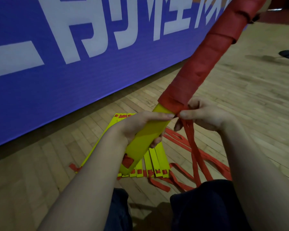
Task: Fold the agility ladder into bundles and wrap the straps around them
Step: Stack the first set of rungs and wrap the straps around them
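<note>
Two hands in view, both busy on one bundle point(207, 64).
- Bundle: a single stack of yellow rungs held in the air over the wooden floor point(240, 97), slanting up to the right. Most of its length is wound in red strap and only the near end shows bare yellow.
- Left hand point(140, 125): curled round the bare yellow part, thumb on top, fingertips showing underneath.
- Right hand point(207, 117): thumb and forefinger pinch the strap at the lower edge of the red winding. Two strap tails point(194, 152) hang from it towards the knees point(198, 205).
- Second lot of yellow rungs point(158, 160): lying flat on the floor, fanned side by side under the bundle. Exact count unclear, part hidden.
- Loose straps point(175, 136): red, trailing on the floor to the right.
- Behind: one blue banner point(40, 80) with white lettering.
</note>
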A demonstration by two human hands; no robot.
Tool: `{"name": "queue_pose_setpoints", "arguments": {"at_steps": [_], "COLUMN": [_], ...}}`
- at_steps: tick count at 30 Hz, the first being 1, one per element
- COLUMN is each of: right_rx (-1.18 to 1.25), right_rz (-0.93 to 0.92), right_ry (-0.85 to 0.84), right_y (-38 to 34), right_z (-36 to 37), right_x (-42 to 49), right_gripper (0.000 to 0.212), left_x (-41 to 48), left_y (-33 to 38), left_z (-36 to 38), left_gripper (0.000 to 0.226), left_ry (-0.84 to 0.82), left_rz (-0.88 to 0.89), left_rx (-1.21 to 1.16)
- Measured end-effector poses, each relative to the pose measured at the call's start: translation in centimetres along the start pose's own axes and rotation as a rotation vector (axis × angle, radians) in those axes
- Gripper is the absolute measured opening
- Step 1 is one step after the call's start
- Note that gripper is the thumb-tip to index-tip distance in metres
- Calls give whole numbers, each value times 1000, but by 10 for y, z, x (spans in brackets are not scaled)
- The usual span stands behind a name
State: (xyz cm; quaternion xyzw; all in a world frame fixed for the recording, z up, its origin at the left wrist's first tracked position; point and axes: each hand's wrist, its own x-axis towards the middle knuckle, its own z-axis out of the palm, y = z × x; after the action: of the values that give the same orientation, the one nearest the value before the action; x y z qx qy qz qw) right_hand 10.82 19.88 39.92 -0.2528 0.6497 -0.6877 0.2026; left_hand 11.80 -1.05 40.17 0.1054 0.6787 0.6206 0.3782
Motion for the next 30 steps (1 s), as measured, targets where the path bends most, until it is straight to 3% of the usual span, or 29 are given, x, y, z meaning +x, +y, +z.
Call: {"name": "queue_pose_setpoints", "arguments": {"at_steps": [7, 10, 12, 16, 19, 22, 25, 30], "right_rx": [-5, -12, -23, -125, -237, -286, -325, -363], "right_rz": [168, 167, 157, 144, 174, 205, 244, 224], "right_ry": [23, 65, 119, 168, 187, 219, 278, 370], "right_y": [-1, -3, -5, -8, -9, -9, -8, -6], "right_z": [1, 5, 8, 17, 25, 32, 36, 43], "right_x": [-1, 1, 2, 6, 13, 18, 20, 25], "right_gripper": [48, 27, 16, 16, 12, 11, 14, 10], "left_x": [-5, -7, -8, -2, 5, 14, 24, 19], "left_y": [2, 4, 8, 8, 4, -3, -9, -10], "left_z": [-16, -21, -22, -23, -20, -16, -15, 0], "left_gripper": [42, 38, 38, 38, 17, 7, 27, 26], "left_ry": [52, 128, 216, 436, 593, 688, 743, 908], "left_rz": [85, 80, 64, 34, 10, -45, -71, -67], "left_rx": [-51, -61, -75, -79, -42, 61, 228, 906]}}
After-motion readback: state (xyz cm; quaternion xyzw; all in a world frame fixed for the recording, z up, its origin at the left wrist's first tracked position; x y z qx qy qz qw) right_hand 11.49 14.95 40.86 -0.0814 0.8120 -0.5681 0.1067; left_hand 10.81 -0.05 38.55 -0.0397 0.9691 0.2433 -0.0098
